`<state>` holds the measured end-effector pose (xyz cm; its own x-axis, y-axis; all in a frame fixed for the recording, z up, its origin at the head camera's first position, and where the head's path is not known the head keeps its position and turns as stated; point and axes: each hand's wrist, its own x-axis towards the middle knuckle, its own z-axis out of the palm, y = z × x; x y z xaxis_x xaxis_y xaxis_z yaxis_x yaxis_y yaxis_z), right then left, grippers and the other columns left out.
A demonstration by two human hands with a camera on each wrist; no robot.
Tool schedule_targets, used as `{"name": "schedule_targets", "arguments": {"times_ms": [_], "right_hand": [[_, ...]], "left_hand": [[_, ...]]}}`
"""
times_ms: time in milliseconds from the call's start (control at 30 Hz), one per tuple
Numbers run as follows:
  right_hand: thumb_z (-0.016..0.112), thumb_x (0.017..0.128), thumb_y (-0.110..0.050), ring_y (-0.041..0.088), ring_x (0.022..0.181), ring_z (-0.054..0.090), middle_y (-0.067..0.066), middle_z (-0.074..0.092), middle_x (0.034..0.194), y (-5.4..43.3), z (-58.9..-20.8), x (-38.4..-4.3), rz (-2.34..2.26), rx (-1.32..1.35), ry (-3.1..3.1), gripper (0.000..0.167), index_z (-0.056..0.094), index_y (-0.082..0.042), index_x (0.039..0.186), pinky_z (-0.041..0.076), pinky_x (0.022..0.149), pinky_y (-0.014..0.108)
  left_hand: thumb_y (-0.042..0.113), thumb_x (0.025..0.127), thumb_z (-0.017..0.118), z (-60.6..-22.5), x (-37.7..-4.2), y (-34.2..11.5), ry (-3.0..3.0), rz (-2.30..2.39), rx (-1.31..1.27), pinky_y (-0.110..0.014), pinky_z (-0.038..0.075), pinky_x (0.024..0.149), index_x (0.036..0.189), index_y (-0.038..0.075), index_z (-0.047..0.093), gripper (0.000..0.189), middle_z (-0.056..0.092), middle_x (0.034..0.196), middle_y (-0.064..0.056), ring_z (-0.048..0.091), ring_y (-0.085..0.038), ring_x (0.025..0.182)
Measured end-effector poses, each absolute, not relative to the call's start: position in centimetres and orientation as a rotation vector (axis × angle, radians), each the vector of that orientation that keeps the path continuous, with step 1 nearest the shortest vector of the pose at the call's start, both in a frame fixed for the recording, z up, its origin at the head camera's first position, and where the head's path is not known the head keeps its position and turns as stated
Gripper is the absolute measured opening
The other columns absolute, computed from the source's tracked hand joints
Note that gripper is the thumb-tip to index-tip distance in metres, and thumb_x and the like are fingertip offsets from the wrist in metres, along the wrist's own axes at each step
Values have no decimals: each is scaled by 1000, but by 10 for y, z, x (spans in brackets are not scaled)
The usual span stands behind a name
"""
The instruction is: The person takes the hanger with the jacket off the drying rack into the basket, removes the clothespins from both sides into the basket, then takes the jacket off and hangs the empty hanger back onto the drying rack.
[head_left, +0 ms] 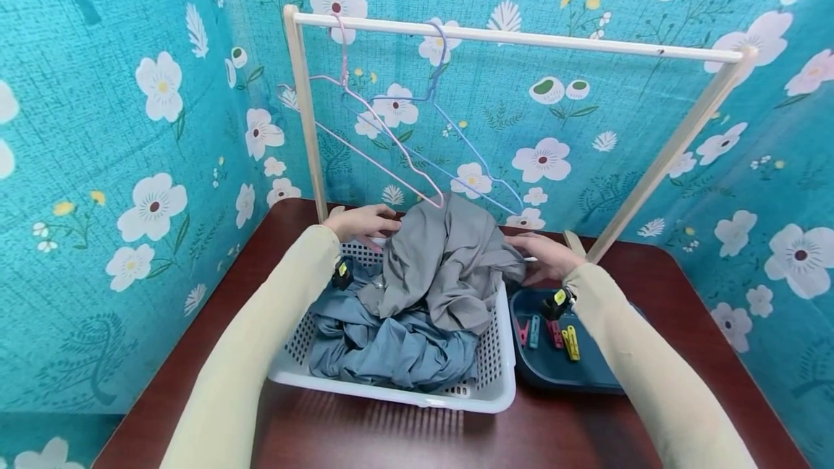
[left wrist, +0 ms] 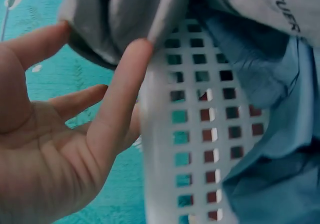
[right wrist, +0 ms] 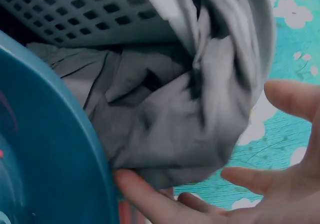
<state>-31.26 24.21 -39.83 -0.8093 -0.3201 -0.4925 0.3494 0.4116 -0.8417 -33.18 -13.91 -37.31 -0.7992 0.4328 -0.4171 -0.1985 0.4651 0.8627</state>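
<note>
A crumpled grey garment (head_left: pixel 449 259) lies heaped over the back of a white laundry basket (head_left: pixel 397 394), on top of a blue-grey garment (head_left: pixel 397 346). At the basket's back left corner is my left hand (head_left: pixel 361 223); in the left wrist view its thumb and a fingertip touch the grey cloth (left wrist: pixel 130 14) with the fingers spread. My right hand (head_left: pixel 544 252) is beside the heap's right edge. In the right wrist view its fingers (right wrist: pixel 150 199) are spread, one tip against or very near cloth hanging outside the basket.
A dark blue tray (head_left: pixel 606 368) with several clothes pegs (head_left: pixel 570 343) stands right of the basket. Above, a wooden rack (head_left: pixel 521 36) carries a pink hanger (head_left: pixel 391 136) and a blue hanger (head_left: pixel 472 147). The dark red table (head_left: pixel 365 440) ends at a floral backdrop.
</note>
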Motion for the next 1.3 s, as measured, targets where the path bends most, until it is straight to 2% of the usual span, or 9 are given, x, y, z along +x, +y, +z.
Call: {"name": "schedule_targets", "arguments": {"times_ms": [233, 333, 500, 733, 833, 900, 967, 1167, 1300], "right_hand": [[55, 97, -30, 39, 131, 29, 26, 16, 148, 235, -409, -318, -1540, 78, 1970, 77, 7, -1, 150, 41, 95, 51], [61, 94, -26, 29, 120, 44, 22, 31, 143, 234, -410, -318, -1567, 96, 2027, 79, 11, 0, 150, 40, 98, 44], [62, 92, -17, 16, 93, 57, 13, 52, 119, 232, -410, -319, -1579, 79, 2148, 63, 32, 3, 144, 44, 92, 37], [53, 98, -15, 23, 111, 47, 21, 34, 141, 225, -398, -316, -1626, 65, 2301, 56, 30, 3, 146, 42, 95, 38], [56, 97, -19, 22, 92, 48, 17, 52, 109, 224, -391, -314, -1597, 30, 2514, 31, 59, 6, 115, 44, 78, 33], [59, 95, -21, 19, 73, 44, 8, 48, 79, 223, -387, -313, -1608, 4, 2634, 25, 57, 1, 84, 39, 63, 30], [60, 95, -23, 17, 59, 34, 1, 32, 63, 221, -383, -311, -1647, -31, 2689, 34, 43, -5, 71, 31, 54, 30], [60, 95, -25, 10, 54, 37, -8, 36, 58, 213, -369, -293, -1807, -131, 2615, 22, 58, -9, 79, 35, 52, 26], [59, 96, -24, 20, 80, 53, 8, 54, 85, 207, -365, -278, -1776, -258, 2569, 28, 63, 4, 98, 45, 71, 31]], "left_hand": [[28, 97, 56, -380, -333, -121, 2095, 1311, 278, -39, 51, 83, 152, 13, 15, 70, 14, 155, -11, 26, -30, 137], [21, 95, 59, -381, -333, -114, 2151, 1332, 315, -40, 49, 85, 150, 11, 20, 69, 20, 151, -14, 34, -30, 132], [8, 92, 62, -382, -332, -107, 2294, 1361, 328, -38, 50, 80, 145, 10, 35, 59, 38, 136, -17, 53, -29, 109], [2, 91, 61, -380, -332, -107, 2384, 1438, 289, -37, 46, 89, 138, 8, 47, 49, 33, 149, -12, 40, -25, 129], [3, 91, 61, -374, -332, -109, 2411, 1512, 311, -38, 42, 95, 132, 8, 54, 42, 32, 150, -9, 32, -23, 136], [4, 91, 62, -369, -330, -110, 2417, 1569, 324, -38, 42, 95, 127, 9, 57, 37, 38, 147, -9, 35, -23, 133], [4, 91, 62, -364, -328, -111, 2406, 1624, 328, -38, 44, 93, 124, 9, 59, 33, 46, 139, -9, 42, -24, 127], [10, 93, 61, -349, -309, -116, 2354, 1661, 311, -37, 46, 88, 125, 10, 58, 32, 53, 130, -9, 51, -23, 114], [12, 94, 60, -345, -291, -121, 2357, 1583, 378, -40, 47, 88, 125, 10, 57, 31, 54, 126, -9, 54, -23, 110]]}}
